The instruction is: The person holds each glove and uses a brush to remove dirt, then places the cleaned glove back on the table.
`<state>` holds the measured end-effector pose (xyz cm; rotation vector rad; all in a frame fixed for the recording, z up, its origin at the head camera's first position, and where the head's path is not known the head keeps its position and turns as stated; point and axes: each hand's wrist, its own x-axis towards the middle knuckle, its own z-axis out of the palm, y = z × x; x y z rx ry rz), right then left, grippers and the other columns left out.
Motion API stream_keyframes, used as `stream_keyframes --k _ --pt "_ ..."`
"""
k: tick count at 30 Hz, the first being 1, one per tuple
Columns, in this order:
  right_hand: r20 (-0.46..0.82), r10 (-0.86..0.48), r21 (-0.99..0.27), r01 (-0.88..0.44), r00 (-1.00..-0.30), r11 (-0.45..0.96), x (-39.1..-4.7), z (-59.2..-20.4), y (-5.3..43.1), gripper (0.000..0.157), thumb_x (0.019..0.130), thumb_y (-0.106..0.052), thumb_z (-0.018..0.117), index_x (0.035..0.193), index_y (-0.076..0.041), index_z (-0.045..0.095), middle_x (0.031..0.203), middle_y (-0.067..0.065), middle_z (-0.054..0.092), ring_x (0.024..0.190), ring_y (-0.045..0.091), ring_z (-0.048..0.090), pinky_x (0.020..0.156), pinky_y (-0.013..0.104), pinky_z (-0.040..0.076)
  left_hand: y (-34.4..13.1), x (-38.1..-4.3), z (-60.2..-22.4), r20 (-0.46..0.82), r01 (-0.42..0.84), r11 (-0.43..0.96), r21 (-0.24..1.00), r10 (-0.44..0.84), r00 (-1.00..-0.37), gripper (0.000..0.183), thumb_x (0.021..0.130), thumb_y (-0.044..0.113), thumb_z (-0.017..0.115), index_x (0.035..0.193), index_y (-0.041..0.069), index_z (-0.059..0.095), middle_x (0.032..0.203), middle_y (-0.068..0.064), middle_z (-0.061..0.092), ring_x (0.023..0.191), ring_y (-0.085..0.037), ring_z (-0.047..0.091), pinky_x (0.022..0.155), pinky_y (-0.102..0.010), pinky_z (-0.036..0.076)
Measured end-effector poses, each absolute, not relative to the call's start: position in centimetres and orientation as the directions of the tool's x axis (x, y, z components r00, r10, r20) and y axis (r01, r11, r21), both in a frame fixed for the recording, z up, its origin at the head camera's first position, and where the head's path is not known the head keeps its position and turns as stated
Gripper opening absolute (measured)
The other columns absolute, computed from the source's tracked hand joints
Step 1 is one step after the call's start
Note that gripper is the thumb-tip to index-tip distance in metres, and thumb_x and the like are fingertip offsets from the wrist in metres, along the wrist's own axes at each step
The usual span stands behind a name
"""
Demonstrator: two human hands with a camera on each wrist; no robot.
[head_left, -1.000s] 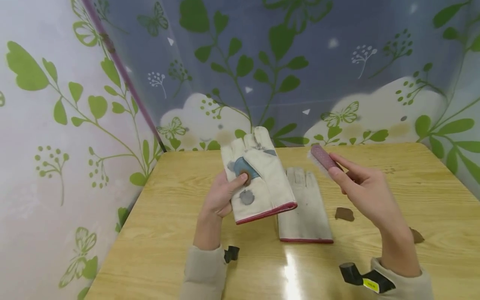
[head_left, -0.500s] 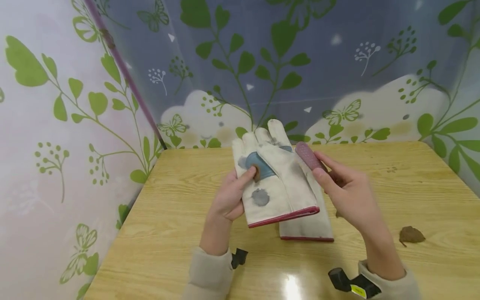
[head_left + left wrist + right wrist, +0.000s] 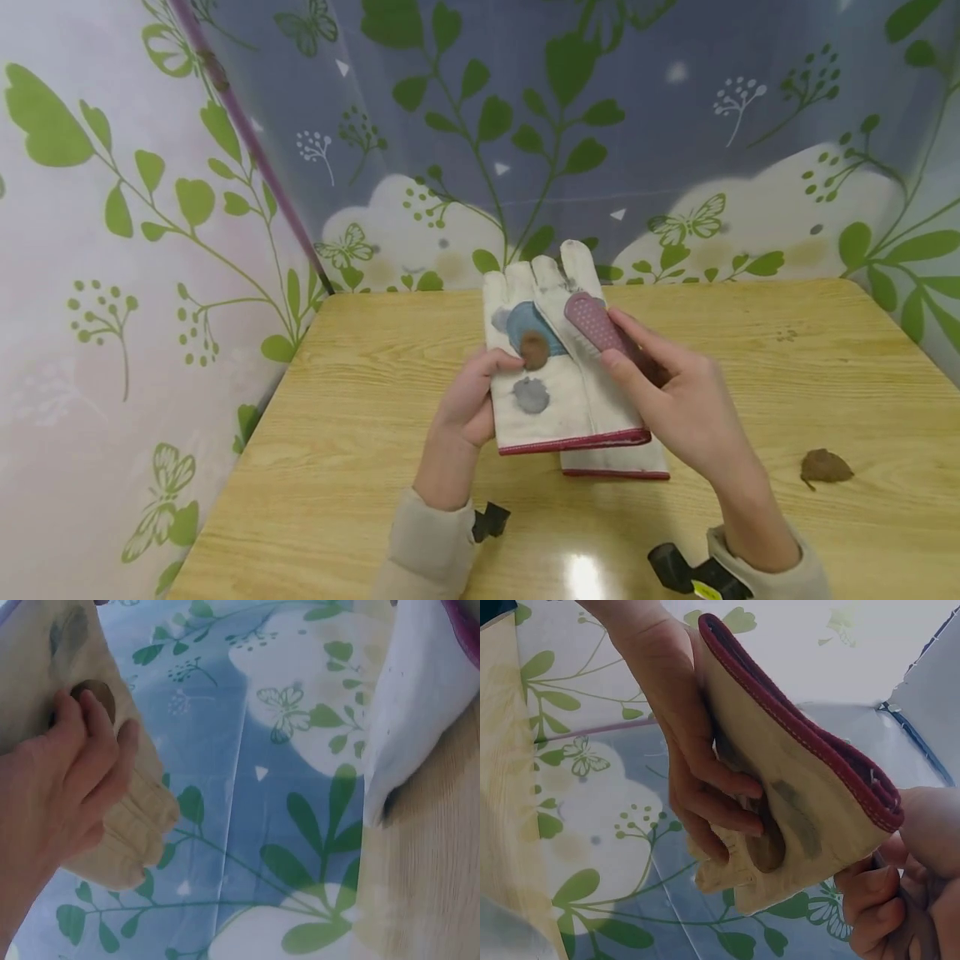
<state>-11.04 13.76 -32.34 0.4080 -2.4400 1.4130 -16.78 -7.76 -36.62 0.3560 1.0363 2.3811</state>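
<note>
A whitish work glove (image 3: 551,400) with a red-trimmed cuff, a blue patch, and grey and brown spots is held up, fingers pointing away. My left hand (image 3: 468,400) grips its left edge, thumb on the front and, as the left wrist view shows, fingers (image 3: 90,742) spread across the back near a brown spot. My right hand (image 3: 686,400) holds a pinkish-purple dotted brush (image 3: 592,321) against the glove's right half, bristles hidden beneath. In the right wrist view the right hand (image 3: 881,900) curls beside the glove's edge. Behind the raised glove, a second glove (image 3: 618,463) lies on the table, mostly covered.
A dry brown leaf (image 3: 825,467) lies on the wooden table (image 3: 337,467) to the right. Patterned fabric walls (image 3: 420,217) stand behind and at the left of the table.
The left hand has carried the glove rightward, over the second glove, and its thumb has slid off the brown spot. The right hand has brought the brush left and down onto the raised glove.
</note>
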Motion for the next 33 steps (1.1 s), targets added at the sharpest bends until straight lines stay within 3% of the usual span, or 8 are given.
stream_keyframes --k 6,14,16,21,23,26,28,33 --pt "0.431 -0.115 -0.723 -0.419 -0.895 0.549 -10.5 -32.2 13.3 0.047 0.092 -0.031 0.059 0.137 -0.03 0.049 0.129 -0.001 0.058 0.089 0.008 0.058 0.066 0.015 0.047 -7.2 -16.5 -36.5 0.063 -0.41 -0.6 0.687 0.611 -0.789 0.058 0.082 -0.003 0.028 0.139 0.006 0.029 0.126 -0.011 0.05 0.117 -0.024 0.052 0.095 -0.036 0.046" --pt "0.513 -0.232 -0.482 -0.5 -0.827 0.72 -10.7 -33.0 12.3 0.046 0.09 -0.031 0.063 0.133 -0.021 0.056 0.111 0.007 0.068 0.064 0.012 0.048 0.052 0.023 0.036 -6.3 -15.8 -36.1 0.151 -0.287 -0.587 0.757 0.585 -0.797 0.08 0.073 -0.011 0.029 0.149 0.01 0.016 0.149 -0.017 0.028 0.135 -0.032 0.031 0.105 -0.042 0.035" --pt "0.501 -0.225 -0.487 -0.487 -0.836 0.725 -10.7 -33.1 12.3 0.046 0.09 -0.033 0.063 0.134 -0.022 0.055 0.107 0.008 0.069 0.06 0.012 0.044 0.05 0.024 0.034 -6.1 -15.6 -35.9 0.169 -0.267 -0.59 0.762 0.579 -0.797 0.083 0.072 -0.012 0.029 0.15 0.012 0.014 0.151 -0.017 0.025 0.137 -0.033 0.028 0.107 -0.043 0.032" --pt "0.438 -0.166 -0.605 -0.426 -0.884 0.672 -10.5 -32.6 12.9 0.047 0.092 -0.035 0.06 0.137 -0.028 0.05 0.108 0.006 0.067 0.054 0.01 0.04 0.046 0.024 0.033 -6.1 -15.3 -35.6 0.137 -0.272 -0.586 0.763 0.558 -0.819 0.081 0.072 -0.011 0.03 0.149 0.012 0.018 0.15 -0.017 0.028 0.135 -0.032 0.031 0.107 -0.043 0.032" --pt "0.426 -0.143 -0.628 -0.406 -0.893 0.664 -10.5 -32.4 13.4 0.047 0.092 -0.035 0.059 0.138 -0.03 0.049 0.113 0.005 0.066 0.059 0.01 0.046 0.049 0.023 0.036 -6.1 -15.3 -35.6 0.12 -0.287 -0.584 0.759 0.56 -0.82 0.08 0.072 -0.011 0.03 0.149 0.011 0.019 0.149 -0.017 0.029 0.134 -0.032 0.033 0.107 -0.043 0.033" --pt "0.432 -0.144 -0.628 -0.412 -0.89 0.66 -10.8 -32.4 14.2 0.046 0.092 -0.033 0.06 0.137 -0.031 0.05 0.121 0.004 0.064 0.08 0.013 0.06 0.061 0.019 0.042 -6.2 -15.3 -35.7 0.111 -0.312 -0.578 0.754 0.58 -0.807 0.08 0.072 -0.01 0.03 0.148 0.011 0.02 0.146 -0.016 0.034 0.131 -0.029 0.037 0.105 -0.039 0.035" --pt "0.463 -0.154 -0.601 -0.437 -0.873 0.669 -11.2 -32.6 14.8 0.045 0.09 -0.03 0.063 0.135 -0.029 0.053 0.123 0.004 0.062 0.094 0.015 0.061 0.069 0.015 0.043 -6.3 -15.2 -35.8 0.103 -0.336 -0.561 0.756 0.61 -0.786 0.079 0.072 -0.01 0.03 0.148 0.01 0.021 0.14 -0.015 0.039 0.126 -0.027 0.042 0.101 -0.037 0.04" --pt "0.568 -0.125 -0.529 -0.477 -0.813 0.702 -12.3 -33.3 15.7 0.046 0.087 -0.024 0.067 0.132 -0.021 0.056 0.114 0.011 0.067 0.072 0.011 0.06 0.056 0.014 0.038 -6.4 -15.2 -36.0 0.091 -0.394 -0.501 0.77 0.698 -0.71 0.075 0.072 -0.01 0.03 0.145 0.008 0.024 0.123 -0.009 0.05 0.111 -0.021 0.054 0.091 -0.033 0.048"
